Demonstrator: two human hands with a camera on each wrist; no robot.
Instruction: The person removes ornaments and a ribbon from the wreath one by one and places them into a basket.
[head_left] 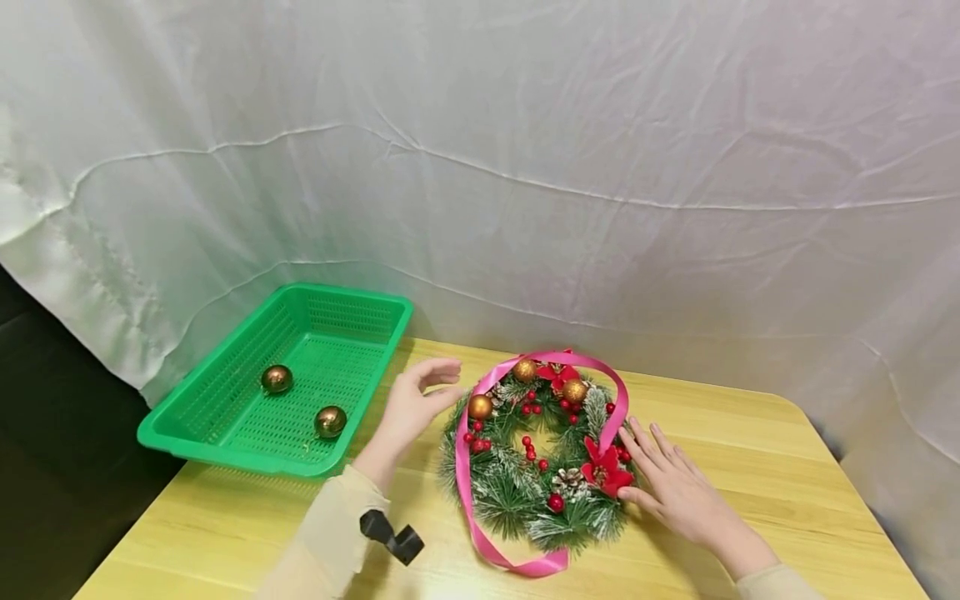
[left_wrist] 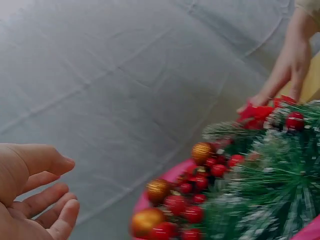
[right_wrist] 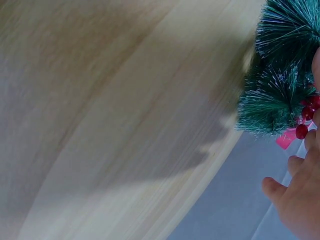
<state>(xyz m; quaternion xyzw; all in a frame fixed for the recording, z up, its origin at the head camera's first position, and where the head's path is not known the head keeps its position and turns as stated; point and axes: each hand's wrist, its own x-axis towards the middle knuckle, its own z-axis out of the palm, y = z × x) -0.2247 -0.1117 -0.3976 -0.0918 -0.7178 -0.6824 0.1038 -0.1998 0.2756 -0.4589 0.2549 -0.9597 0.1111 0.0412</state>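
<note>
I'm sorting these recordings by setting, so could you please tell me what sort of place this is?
Probably a makeshift craft or filming corner: pale cloth hangs behind a wood-grained table, and a decorated wreath lies on it.

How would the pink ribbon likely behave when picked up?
Probably floppy: the ribbon bends in loose curves around the wreath. It looks light, being a thin, narrow strip. It might snag if pulled, since it runs close past the berries.
</note>
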